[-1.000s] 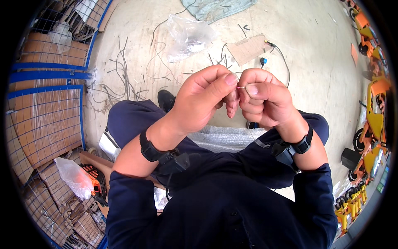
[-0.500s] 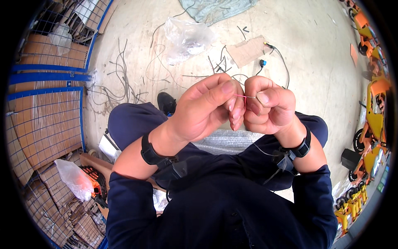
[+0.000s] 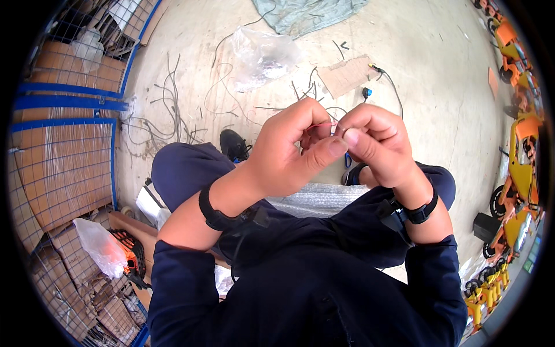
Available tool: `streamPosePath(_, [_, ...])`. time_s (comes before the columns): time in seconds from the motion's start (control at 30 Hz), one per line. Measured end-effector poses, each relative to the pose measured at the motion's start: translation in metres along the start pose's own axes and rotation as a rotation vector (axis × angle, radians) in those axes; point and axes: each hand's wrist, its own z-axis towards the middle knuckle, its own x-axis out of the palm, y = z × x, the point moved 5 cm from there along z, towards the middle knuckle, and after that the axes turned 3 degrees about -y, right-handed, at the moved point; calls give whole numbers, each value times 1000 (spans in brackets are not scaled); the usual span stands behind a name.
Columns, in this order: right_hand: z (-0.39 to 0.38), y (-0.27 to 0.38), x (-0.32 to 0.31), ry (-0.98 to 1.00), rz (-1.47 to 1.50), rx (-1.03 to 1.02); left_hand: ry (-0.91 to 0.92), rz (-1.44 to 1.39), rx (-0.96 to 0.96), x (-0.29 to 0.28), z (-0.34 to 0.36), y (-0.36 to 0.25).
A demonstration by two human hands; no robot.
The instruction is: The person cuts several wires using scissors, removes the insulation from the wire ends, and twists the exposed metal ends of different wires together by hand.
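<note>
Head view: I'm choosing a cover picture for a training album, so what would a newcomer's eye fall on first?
Probably the left hand and right hand, meeting near the centre with a thin red wire at their fingers. Next, perhaps, the yellow and orange machines lined up along the right edge, and the blue-framed mesh cage with cardboard behind it at left.

Red wire [image 3: 324,124] is running too thin to trace; its ends are hiding among the fingers. Left hand [image 3: 286,151] is masking its own curled fingers, so its grip is staying unreadable. Right hand [image 3: 381,143] is covering its pinch point. Blue item [image 3: 348,161] below is showing too little to identify. Right leg is partly blocking the right shoe [image 3: 355,173]. Top edge is cropping the grey-green cloth [image 3: 309,16]; dark rim is cutting into the yellow-orange machines [image 3: 523,153].
</note>
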Motion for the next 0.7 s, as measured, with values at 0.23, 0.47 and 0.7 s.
streamPosePath(0.23, [6,4,-1,61,-459,-210,-69,250,89,-4,6,-7])
streamPosePath(0.47, [3,13,1,-36,-508,315,-21,457,125,-3,9,-4])
streamPosePath(0.7, [1,22,3,9,-532,174,108,40,-251,-3,5,2])
